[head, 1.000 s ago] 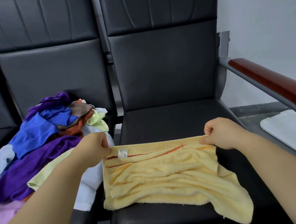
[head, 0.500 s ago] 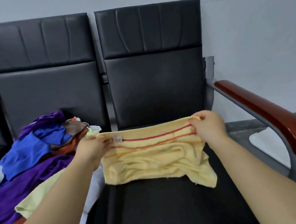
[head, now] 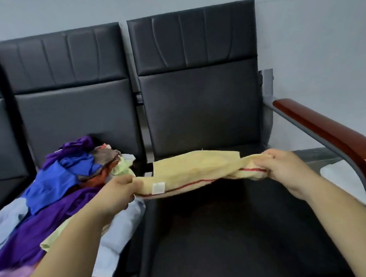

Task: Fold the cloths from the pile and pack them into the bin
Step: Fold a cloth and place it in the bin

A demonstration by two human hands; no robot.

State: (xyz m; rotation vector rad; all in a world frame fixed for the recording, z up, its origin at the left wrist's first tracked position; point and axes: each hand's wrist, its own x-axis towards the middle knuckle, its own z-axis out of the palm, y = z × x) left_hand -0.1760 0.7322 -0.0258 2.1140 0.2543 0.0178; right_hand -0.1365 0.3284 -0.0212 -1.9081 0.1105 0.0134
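L grip [head: 119,191], R grip [head: 284,166]: fists tight on yellow towel [head: 192,167] ends

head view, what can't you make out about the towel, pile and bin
- Yellow terry towel with red stripes: both ends bunched inside the left hand and right hand; corners hidden.
- Its small white label: too blurred to read.
- Pile of mixed coloured cloths: cut off by left and bottom edges, partly behind the left forearm; count unknown.
- White flat object: mostly behind the brown wooden armrest; unclear if it is the bin.
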